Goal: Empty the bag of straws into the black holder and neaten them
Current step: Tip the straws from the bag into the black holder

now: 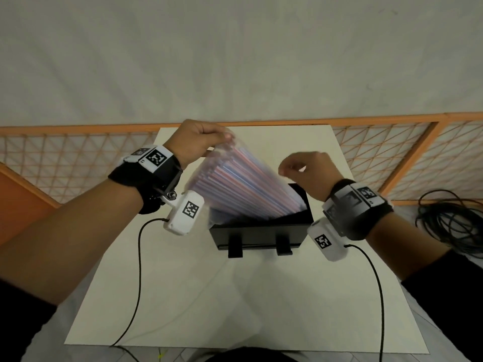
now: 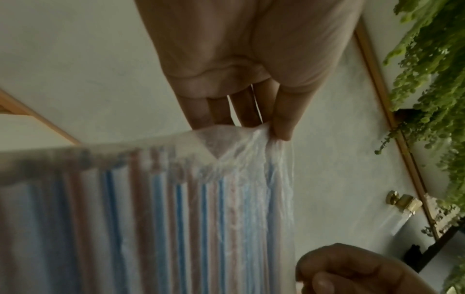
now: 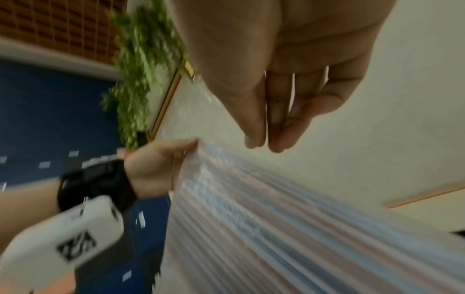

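A clear plastic bag (image 1: 235, 176) full of red, blue and white straws (image 2: 161, 218) tilts with its lower end inside the black holder (image 1: 256, 235) on the white table (image 1: 235, 296). My left hand (image 1: 206, 142) pinches the bag's upper corner (image 2: 264, 133) and holds it high. Several straw ends reach into the holder's opening (image 1: 287, 205). My right hand (image 1: 300, 168) hovers above the holder's right side, fingers loosely bent and holding nothing; in the right wrist view my right hand (image 3: 266, 139) is just above the bag (image 3: 251, 218), apart from it.
An orange lattice fence (image 1: 392, 152) runs behind the table. A coil of black cable (image 1: 449, 220) lies at the right. Wrist camera cables (image 1: 138, 283) trail over the table's front. Green plants (image 2: 432, 79) hang on the wall nearby.
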A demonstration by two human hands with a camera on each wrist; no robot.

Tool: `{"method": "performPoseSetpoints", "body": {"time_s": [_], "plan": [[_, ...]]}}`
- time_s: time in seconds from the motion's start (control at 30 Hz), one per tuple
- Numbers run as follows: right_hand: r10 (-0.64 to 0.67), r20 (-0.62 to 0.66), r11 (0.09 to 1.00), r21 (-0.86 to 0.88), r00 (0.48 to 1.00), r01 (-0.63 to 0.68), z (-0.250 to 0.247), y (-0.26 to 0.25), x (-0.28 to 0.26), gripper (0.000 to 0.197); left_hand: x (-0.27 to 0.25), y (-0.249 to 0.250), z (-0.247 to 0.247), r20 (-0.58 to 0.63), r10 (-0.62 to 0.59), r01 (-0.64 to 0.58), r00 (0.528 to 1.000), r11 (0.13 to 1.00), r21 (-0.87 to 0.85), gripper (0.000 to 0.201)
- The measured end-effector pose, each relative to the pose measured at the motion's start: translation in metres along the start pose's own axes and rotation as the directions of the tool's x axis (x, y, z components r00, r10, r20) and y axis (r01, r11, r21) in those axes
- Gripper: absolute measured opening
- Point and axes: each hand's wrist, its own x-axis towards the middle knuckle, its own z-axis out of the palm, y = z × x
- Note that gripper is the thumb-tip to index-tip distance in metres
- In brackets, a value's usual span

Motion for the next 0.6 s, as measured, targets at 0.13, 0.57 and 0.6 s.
{"method": "performPoseSetpoints", "body": {"time_s": [0.13, 0.57, 0.6], "plan": [[0.005, 0.121, 0.994, -0.107, 0.993, 0.008, 0.004, -0.003, 0.003, 0.020, -0.004, 0.003, 0.003, 0.066, -0.005, 0.008, 0.998, 0.998, -0.055, 0.011], [-0.010, -0.001, 0.999, -0.036, 1.000, 0.010, 0.003, 0.000, -0.002, 0.017, -0.004, 0.011, -0.003, -0.014, 0.091, -0.088, 0.996, 0.989, 0.118, 0.028], [0.002, -0.006, 1.000, -0.026, 1.000, -0.002, 0.005, 0.002, -0.003, 0.017, -0.005, 0.007, -0.003, 0.045, 0.048, -0.055, 0.998, 0.987, 0.149, 0.033]]}}
